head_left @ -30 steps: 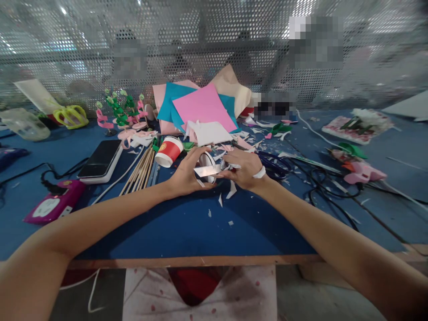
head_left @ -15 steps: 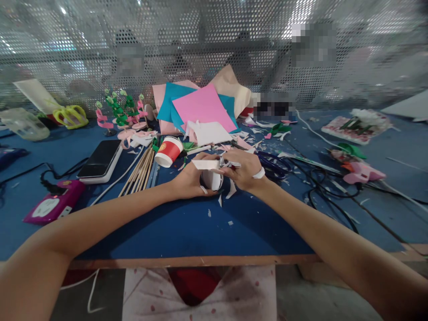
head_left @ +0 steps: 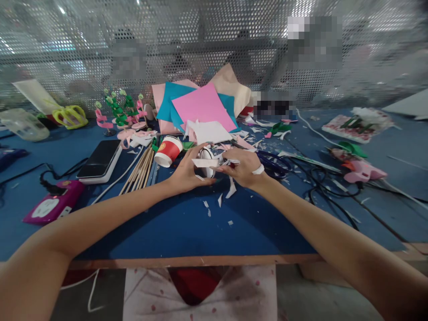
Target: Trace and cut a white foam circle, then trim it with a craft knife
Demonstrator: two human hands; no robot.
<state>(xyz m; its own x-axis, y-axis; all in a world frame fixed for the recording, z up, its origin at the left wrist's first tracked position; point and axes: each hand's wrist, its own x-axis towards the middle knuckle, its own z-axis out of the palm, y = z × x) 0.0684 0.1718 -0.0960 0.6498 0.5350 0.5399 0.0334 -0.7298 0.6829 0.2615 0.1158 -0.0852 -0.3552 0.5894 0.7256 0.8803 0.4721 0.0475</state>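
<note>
My left hand [head_left: 187, 174] is curled round a small cup [head_left: 207, 156], its white inside and dark rim turned partly towards me. A white paper strip [head_left: 204, 163] crosses in front of the cup's mouth. My right hand [head_left: 243, 167] is closed, its thumb and fingers pinching the strip's right end. More white scraps show between its fingers, and one white piece [head_left: 258, 170] clings near the wrist. A red and white paper cup [head_left: 168, 151] lies tilted beside my left hand. White paper scraps [head_left: 230, 188] are scattered below both hands.
Wooden sticks [head_left: 138, 171], a phone [head_left: 100, 159] and a purple power bank [head_left: 53, 202] lie left. Coloured sheets [head_left: 203, 107] are piled behind. Dark blue handles [head_left: 274, 164], black cables [head_left: 324, 187] and a pink glue gun [head_left: 363, 171] lie right. Paper flowers [head_left: 125, 109] stand at back left.
The cup in my left hand has turned and shifted slightly up and left. My left fingers have spread wider around it. Another small white scrap now lies on the table below.
</note>
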